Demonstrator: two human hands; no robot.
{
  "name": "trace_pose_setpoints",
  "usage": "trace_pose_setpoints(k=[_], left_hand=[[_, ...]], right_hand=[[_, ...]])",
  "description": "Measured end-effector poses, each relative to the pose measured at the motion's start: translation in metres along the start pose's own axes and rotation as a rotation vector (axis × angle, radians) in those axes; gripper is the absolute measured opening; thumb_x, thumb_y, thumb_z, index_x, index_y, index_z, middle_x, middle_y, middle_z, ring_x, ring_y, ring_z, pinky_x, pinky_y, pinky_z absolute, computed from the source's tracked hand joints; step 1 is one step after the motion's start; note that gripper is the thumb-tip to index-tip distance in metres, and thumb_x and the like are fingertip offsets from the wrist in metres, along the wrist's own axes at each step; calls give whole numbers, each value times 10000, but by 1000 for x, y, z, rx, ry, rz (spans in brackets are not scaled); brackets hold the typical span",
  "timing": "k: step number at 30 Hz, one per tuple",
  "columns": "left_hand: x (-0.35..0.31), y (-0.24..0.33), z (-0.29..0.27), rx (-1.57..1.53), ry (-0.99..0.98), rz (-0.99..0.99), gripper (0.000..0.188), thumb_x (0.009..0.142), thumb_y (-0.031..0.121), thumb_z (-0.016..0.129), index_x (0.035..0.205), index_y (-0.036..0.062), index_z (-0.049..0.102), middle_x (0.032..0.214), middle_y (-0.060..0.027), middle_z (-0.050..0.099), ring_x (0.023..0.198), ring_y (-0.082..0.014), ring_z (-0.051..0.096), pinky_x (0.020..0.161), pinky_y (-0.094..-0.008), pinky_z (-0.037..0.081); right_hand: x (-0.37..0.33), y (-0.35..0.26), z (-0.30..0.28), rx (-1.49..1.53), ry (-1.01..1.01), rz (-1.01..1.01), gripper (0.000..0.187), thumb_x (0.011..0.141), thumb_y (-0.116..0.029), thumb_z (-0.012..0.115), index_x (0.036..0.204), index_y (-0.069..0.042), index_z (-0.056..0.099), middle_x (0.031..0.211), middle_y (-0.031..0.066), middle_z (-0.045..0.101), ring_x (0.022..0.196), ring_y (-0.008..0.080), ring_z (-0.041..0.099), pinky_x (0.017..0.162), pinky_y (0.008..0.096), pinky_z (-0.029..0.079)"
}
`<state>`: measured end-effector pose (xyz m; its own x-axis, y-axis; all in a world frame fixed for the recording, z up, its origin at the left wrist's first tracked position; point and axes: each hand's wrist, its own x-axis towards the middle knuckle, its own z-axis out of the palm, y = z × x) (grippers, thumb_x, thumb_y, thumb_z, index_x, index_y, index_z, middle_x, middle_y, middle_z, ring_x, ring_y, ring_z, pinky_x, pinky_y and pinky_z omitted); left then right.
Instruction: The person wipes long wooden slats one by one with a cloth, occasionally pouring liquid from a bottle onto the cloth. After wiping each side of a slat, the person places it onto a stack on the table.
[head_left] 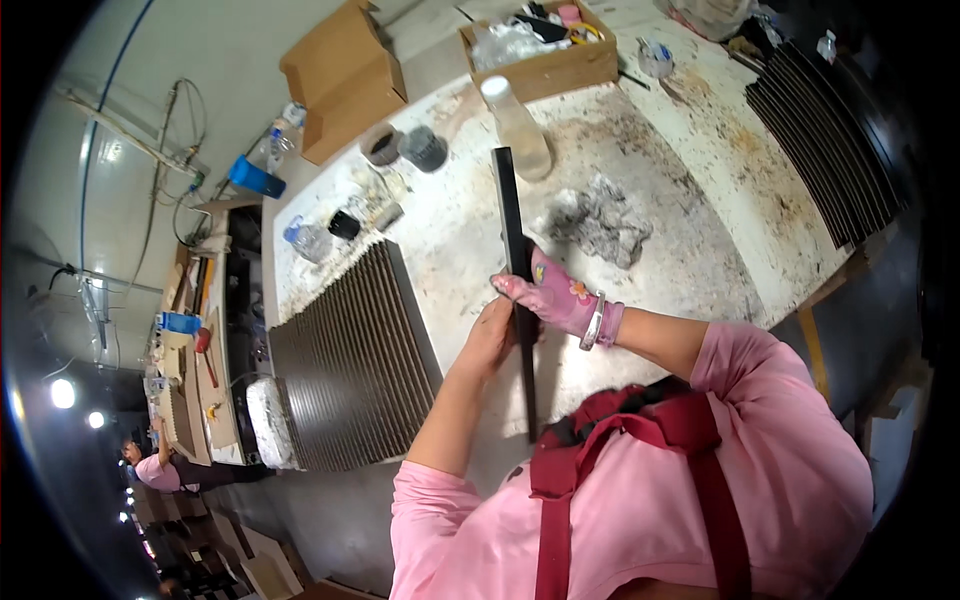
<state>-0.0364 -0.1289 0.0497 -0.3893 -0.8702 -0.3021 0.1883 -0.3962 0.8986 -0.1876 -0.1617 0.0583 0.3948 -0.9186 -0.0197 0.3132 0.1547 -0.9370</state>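
A long, narrow black strip [512,215] stands nearly upright in the picture in front of my body, its lower end near my apron. My right hand [555,293], in a pink flowered glove with a bracelet at the wrist, is closed round the strip's middle. Just below it, my bare left hand [492,335] grips the same strip, its fingers partly hidden behind it. Beyond the right hand a crumpled grey-white rag [603,222] lies on the stained white table [470,225]. To the left rests a stack of similar dark strips [345,365] in a close row.
A capped plastic bottle [518,130] stands at the back, near a cardboard box [550,70] of odds and ends. Small dark pots [423,150] are to its left. More dark strips [825,145] lie at right. A person [160,468] works far left.
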Motion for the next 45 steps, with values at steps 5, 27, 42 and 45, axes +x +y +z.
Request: trace_pose_setpoints(k=[5, 27, 42, 45], left_hand=[[11, 96, -13, 831, 77, 248, 356, 990, 308, 504, 1080, -16, 622, 1001, -82, 646, 898, -167, 585, 841, -302, 471], [36, 138, 16, 105, 414, 461, 269, 951, 226, 555, 1211, 162, 561, 1050, 34, 536, 970, -83, 503, 862, -306, 439], [40, 141, -22, 401, 419, 356, 423, 934, 493, 510, 1194, 166, 576, 1136, 3, 567, 1017, -142, 506, 893, -340, 445], [41, 117, -84, 292, 518, 315, 378, 911, 412, 602, 1161, 130, 581, 1068, -3, 582, 975, -138, 505, 836, -322, 414]], right_hand=[[23, -81, 2, -340, -17, -104, 747, 887, -424, 578, 1425, -3, 276, 1125, 233, 602, 1040, 313, 606, 893, 362, 455], [15, -28, 4, -681, 55, -215, 745, 880, -401, 589, 1458, -58, 270, 1168, 236, 600, 1004, 375, 624, 863, 373, 476], [24, -37, -1, -367, -243, 118, 780, 888, -529, 572, 1433, -36, 309, 857, 66, 592, 765, 187, 554, 744, 321, 473], [40, -25, -17, -633, -339, -58, 695, 890, -542, 561, 1381, -74, 409, 944, 88, 604, 867, 194, 570, 797, 328, 473]])
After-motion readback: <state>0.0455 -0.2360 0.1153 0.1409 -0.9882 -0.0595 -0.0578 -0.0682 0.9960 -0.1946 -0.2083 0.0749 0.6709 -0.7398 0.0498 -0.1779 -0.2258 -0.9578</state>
